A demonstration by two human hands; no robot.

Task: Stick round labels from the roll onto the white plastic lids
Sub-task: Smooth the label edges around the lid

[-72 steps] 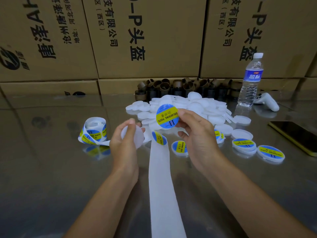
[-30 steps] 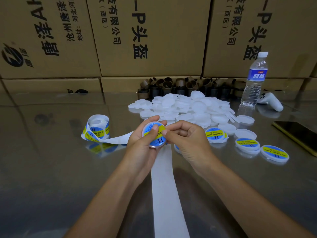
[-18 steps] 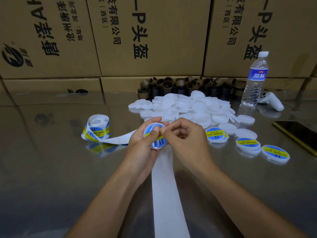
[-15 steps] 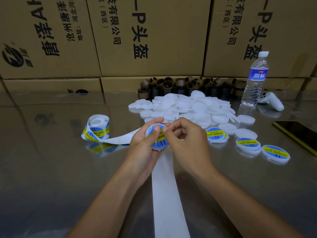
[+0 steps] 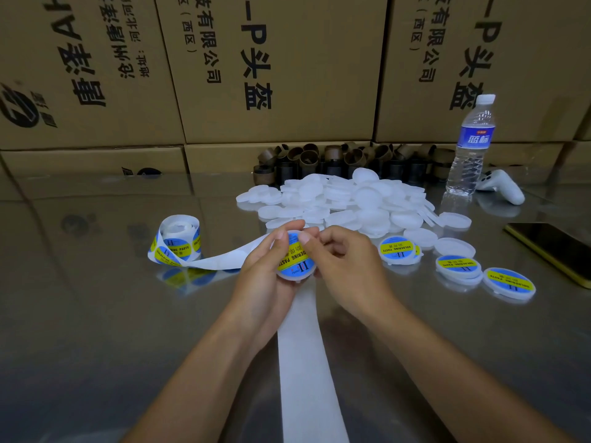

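I hold one white lid over the middle of the table, with a blue and yellow round label stuck on its face. My left hand grips the lid from the left, thumb on the label. My right hand pinches its right edge, thumb pressing the label's top. The label roll lies at the left, and its white backing strip runs under my hands toward me. A pile of bare white lids lies behind my hands. Three labelled lids lie at the right.
Cardboard boxes wall off the back. Brown paper cores stand in front of them. A water bottle and a white controller stand at the back right, and a phone lies at the right edge.
My right hand brought the peeled label down onto the lid in my left hand. Both thumbs now rub over the label; the lid has turned a little.
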